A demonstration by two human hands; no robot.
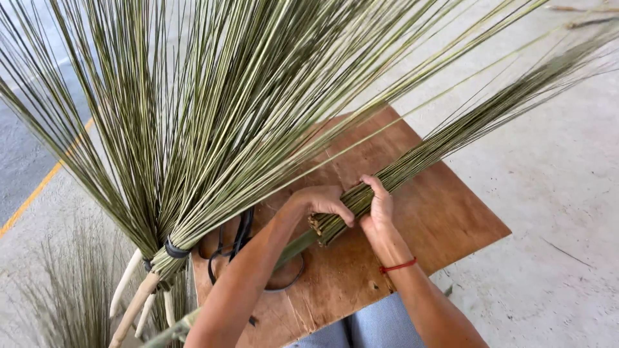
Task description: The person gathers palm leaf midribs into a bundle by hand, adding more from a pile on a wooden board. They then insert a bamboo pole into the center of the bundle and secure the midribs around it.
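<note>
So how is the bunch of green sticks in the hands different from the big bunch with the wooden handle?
The loose bundle of thin green sticks is narrow, lies slanted over the brown wooden board, and both hands grip its cut end: left hand, right hand. The tied broom of green sticks with a pale wooden handle fans wide, bound by a dark band, unheld. Both are thin green stalks.

- An open-air work spot for making brooms by hand, set on a bare concrete floor (554,193).
- A worn plywood board (445,212) serves as a low workbench.
- Finished brooms (193,129) of green-yellow stalks, bound onto pale wooden handles (132,309), stand beside it.
- A road with a yellow line (39,187) borders the floor.
</note>
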